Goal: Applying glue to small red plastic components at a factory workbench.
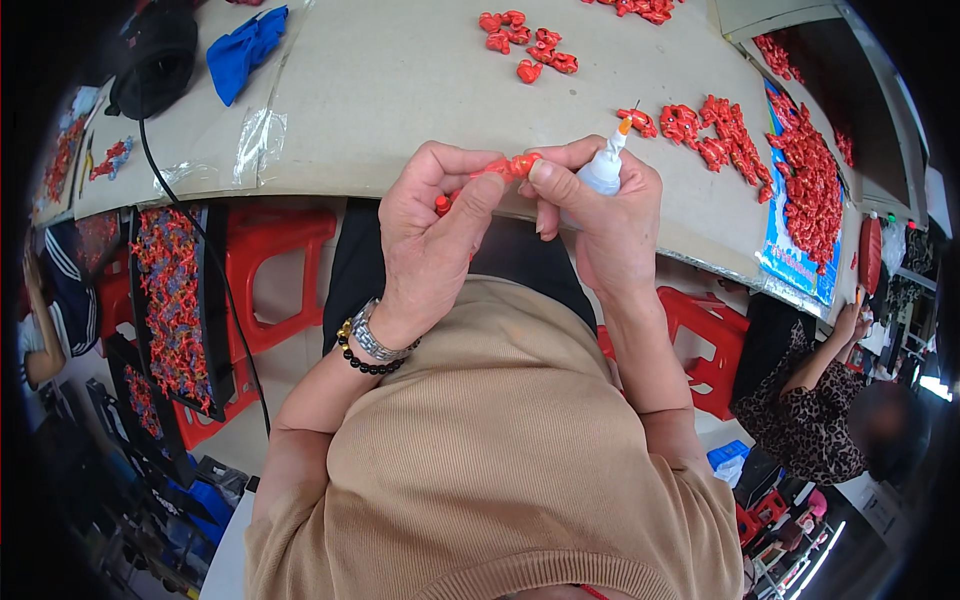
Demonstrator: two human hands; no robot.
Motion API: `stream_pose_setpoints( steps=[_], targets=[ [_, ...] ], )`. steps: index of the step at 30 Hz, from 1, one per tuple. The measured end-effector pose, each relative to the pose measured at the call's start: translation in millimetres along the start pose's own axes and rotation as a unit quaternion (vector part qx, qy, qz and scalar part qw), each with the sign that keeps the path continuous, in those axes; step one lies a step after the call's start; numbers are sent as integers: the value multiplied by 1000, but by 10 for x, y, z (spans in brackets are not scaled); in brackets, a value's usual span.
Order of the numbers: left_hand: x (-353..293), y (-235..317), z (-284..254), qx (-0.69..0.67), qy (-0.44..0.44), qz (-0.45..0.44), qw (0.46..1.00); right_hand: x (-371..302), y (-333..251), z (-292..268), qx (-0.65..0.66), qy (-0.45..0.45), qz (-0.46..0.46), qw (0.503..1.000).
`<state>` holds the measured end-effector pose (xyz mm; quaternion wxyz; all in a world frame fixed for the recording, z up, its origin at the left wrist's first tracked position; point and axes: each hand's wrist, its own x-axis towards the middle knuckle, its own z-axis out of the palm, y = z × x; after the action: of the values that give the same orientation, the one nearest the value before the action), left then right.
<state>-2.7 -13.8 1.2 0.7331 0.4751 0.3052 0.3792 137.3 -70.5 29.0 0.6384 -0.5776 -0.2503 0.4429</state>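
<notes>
Between my two hands, just over the near edge of the table (360, 120), is a small red plastic figure part (515, 166). My left hand (440, 205) pinches it with thumb and fingertips from the left. From the right, the thumb and forefinger of my right hand (605, 205) grip its other end. That same hand also keeps a white squeeze glue bottle (600, 172) in its palm, the orange-tipped nozzle pointing up and away. A red round piece (442, 204) shows by the left fingers. Fingers hide much of the parts.
Small groups of red parts (528, 45) lie ahead, with more (715, 130) to the right. A large pile (808, 185) sits on a blue sheet. Far left are a blue cloth (245, 55) and black cable (190, 215). Another person (810, 420) works at right.
</notes>
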Motion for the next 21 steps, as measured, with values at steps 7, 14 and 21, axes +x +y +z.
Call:
stream_pose_setpoints(
  steps=[7, 14, 21],
  targets=[
    [5, -37, -5, 110, 5, 66, 992, -25, 36, -17, -30, 1, -4, 1000],
    [51, -14, -55, 208, -20, 164, 964, -27, 22, -64, 11, -28, 44, 999],
    [72, 25, -41, 239, -42, 196, 950, -37, 116, -30, 44, -29, 13, 999]
  ],
)
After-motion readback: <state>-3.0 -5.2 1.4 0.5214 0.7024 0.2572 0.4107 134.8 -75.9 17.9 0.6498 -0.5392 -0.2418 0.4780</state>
